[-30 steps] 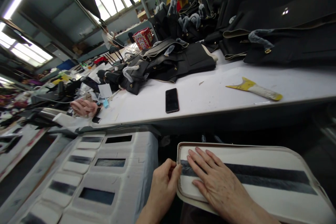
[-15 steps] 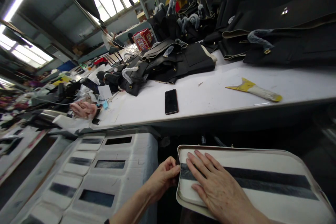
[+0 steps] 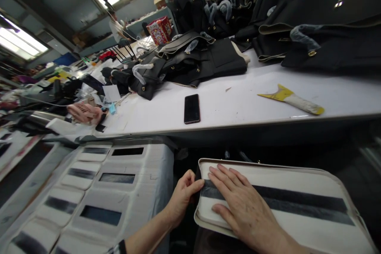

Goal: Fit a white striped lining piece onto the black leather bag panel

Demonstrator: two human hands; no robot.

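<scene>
In front of me on the right is what looks like a black bag (image 3: 303,182) with a cream, round-cornered panel facing up and a dark grey stripe along its length. A thin raised rim runs round the panel. My left hand (image 3: 186,192) pinches the rim at the panel's left end, thumb against the edge; its curled fingers are partly hidden. Fingers stretched out, my right hand (image 3: 245,202) lies flat on the panel over the stripe, near that same end.
Left of the bag, a pale covered surface (image 3: 145,202) carries several cream panels (image 3: 61,204) with dark stripes. A white table (image 3: 229,107) beyond holds a phone (image 3: 192,108), a yellow-ended spreader (image 3: 291,99) and black bags (image 3: 214,63). Other people sit farther back.
The view has shifted, so the table items sit slightly higher in the picture. My left thumb now presses across the rim's end; my right hand stays flat on the panel.
</scene>
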